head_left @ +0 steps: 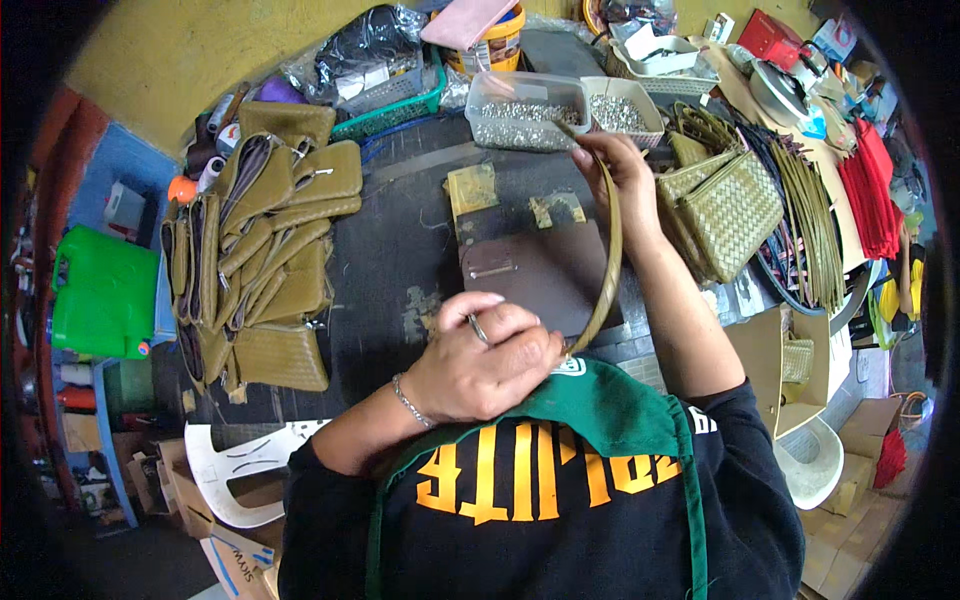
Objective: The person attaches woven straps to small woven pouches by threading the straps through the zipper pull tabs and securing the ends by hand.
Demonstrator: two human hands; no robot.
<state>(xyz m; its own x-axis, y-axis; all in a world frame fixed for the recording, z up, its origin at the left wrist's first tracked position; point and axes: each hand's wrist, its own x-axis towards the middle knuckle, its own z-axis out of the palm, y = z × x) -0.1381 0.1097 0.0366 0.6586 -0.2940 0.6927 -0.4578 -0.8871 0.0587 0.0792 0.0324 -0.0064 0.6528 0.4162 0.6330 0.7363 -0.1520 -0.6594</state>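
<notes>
A long olive strap (614, 265) bows between my two hands above the dark worktable. My right hand (628, 180) is raised on the far side, pinching the strap close to its upper end, whose tip sticks out past the fingers. Close to my chest, my left hand (485, 360) is closed around the lower end, and its fingers hide that tip. Beneath the strap lies a flat dark brown piece (540, 265) with a small slotted detail on its left side.
Olive pouches (290, 215) are heaped at left. A woven olive bag (735, 215) and bundled straps (815, 225) lie at right. Clear tubs (530, 115) of small metal parts stand at the back, near a green basket (400, 115). A green jerrycan (105, 290) is far left.
</notes>
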